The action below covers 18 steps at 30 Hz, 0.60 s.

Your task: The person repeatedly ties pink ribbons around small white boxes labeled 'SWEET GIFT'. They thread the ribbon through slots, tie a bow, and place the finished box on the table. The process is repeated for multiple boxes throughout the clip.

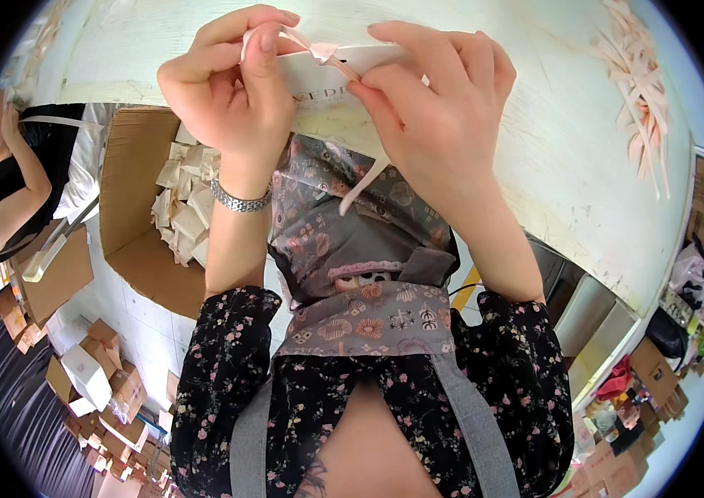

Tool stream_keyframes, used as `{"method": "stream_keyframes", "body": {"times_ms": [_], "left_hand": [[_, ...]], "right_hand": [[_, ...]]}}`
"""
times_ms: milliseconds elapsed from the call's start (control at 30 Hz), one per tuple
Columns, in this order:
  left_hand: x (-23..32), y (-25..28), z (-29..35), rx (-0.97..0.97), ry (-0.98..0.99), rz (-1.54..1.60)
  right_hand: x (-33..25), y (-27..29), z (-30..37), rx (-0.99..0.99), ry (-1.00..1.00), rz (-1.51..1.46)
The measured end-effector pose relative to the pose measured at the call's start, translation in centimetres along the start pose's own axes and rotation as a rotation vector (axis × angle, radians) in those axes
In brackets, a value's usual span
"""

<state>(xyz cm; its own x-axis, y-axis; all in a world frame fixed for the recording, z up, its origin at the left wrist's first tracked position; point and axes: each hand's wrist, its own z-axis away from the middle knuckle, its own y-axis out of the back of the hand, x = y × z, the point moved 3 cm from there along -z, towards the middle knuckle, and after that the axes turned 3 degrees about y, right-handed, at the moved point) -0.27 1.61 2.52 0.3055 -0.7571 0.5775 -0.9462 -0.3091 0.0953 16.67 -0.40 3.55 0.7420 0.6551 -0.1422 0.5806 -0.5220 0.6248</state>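
A pale pink ribbon point(324, 52) stretches between my hands, with a loop or knot over the top edge of a white paper piece with dark print point(305, 76). Whether that piece is a small bag, box or card, I cannot tell. My left hand point(234, 87) pinches one part of the ribbon between thumb and fingers. On the other side, my right hand point(442, 95) grips the ribbon close to the knot, thumb and forefinger pressed together. A loose ribbon tail point(365, 186) hangs below the right hand, in front of the patterned apron point(327, 212).
Left of me stands an open cardboard box point(132, 187) holding many small cream paper pieces point(184, 203). A heap of pink ribbons point(641, 95) lies at the right of the white table point(551, 158). Another person point(24, 178) sits at far left. Cartons point(107, 373) crowd the floor.
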Motion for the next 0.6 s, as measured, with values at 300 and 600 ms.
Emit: {"method": "stream_keyframes", "body": {"times_ms": [300, 600], "left_hand": [[0.0, 0.1, 0.4, 0.037, 0.193, -0.136], [-0.1, -0.4, 0.5, 0.262, 0.250, 0.141]], "right_hand": [[0.0, 0.2, -1.7, 0.039, -0.103, -0.258], [0.5, -0.2, -0.5, -0.061, -0.091, -0.302]]}}
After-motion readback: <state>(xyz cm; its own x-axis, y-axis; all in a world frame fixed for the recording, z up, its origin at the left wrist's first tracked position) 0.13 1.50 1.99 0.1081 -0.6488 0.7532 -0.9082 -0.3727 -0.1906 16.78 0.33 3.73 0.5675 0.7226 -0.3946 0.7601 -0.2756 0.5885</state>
